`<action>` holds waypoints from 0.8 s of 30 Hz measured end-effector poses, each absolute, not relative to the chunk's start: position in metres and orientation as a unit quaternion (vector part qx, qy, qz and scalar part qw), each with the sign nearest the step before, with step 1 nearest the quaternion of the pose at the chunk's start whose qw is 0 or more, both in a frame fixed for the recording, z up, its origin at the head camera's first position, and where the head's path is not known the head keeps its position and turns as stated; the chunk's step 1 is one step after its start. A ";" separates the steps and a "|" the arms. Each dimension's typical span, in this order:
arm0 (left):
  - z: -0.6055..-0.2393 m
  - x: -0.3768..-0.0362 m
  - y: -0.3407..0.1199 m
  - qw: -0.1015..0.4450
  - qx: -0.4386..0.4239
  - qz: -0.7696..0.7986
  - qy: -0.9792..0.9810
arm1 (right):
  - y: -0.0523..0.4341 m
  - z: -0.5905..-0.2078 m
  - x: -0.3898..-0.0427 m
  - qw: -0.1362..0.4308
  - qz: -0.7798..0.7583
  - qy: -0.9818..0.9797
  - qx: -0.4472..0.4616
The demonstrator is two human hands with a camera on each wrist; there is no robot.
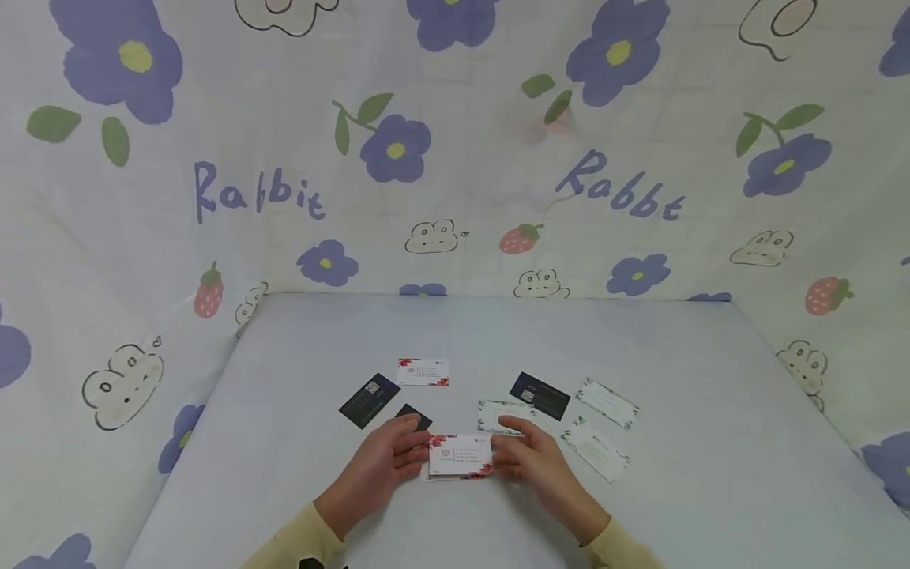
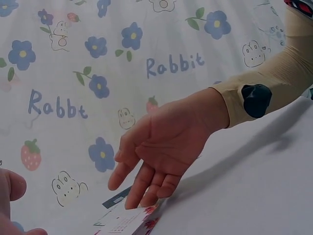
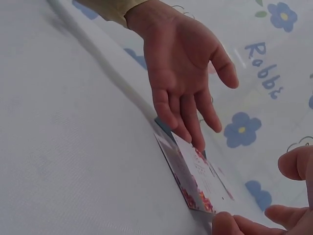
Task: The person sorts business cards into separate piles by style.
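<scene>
Backdrop cloth (image 1: 462,103), white with purple flowers and "Rabbit" lettering, closes off the far side of a pale table (image 1: 320,332). Step in hand, as I judge it: 2 hands squaring up red-flowered cards at the near middle of the table. Left hand (image 1: 381,466) flanks the left end of the top card (image 1: 460,456), fingers loosely straight, close together, no grip. Right hand (image 1: 535,465) stands at the opposite end, fingers relaxed and slightly bent, nothing clasped. Fingertips touch or nearly touch the ends; exact contact hard to tell.

Next move probably calls for even inward pressure from both sides, so the edges line up.

Top card: white, red blossoms at opposite corners, print too fine to read. Lies offset over a lower card (image 3: 173,164), whose edge juts out on the near side. Round about: 3 black cards (image 1: 370,401), 1 partly behind the left hand; 3 green cards (image 1: 595,450); 1 spare red card (image 1: 423,371) farther back.
</scene>
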State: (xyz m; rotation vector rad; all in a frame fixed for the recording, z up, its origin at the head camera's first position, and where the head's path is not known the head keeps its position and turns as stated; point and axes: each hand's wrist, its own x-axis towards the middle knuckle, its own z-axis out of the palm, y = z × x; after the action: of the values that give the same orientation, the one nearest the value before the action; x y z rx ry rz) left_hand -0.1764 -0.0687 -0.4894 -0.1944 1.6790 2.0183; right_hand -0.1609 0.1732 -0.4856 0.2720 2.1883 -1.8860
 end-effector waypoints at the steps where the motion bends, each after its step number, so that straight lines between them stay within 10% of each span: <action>1: -0.489 -0.176 -0.069 0.251 -0.073 0.743 0.616 | 0.174 -0.485 -0.161 0.126 -0.642 0.751 0.089; 24: -0.493 -0.170 -0.080 0.250 -0.097 0.751 0.604 | 0.172 -0.489 -0.166 0.181 -0.630 0.753 0.057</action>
State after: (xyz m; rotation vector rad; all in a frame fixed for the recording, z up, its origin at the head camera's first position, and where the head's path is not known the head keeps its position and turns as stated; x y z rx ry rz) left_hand -0.1698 -0.0796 -0.4929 -0.2641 1.6442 2.0442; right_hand -0.1657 0.1717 -0.4888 0.1605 2.1280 -1.7782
